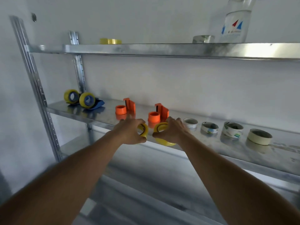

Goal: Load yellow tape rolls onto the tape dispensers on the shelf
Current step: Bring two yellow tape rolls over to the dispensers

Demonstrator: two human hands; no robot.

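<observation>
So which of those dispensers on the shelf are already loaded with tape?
The two blue dispensers at the left end: each carries a yellow roll. The two orange dispensers nearer the hands have bare hubs.

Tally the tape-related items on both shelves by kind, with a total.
Yellow tape rolls held in hands: 2 (left hand's roll, right hand's roll)
Blue dispensers loaded with yellow rolls: 2
Empty orange plastic dispensers: 2
Yellow roll lying on upper shelf: 1
Spent cardboard cores: 4
Total: 11
</observation>
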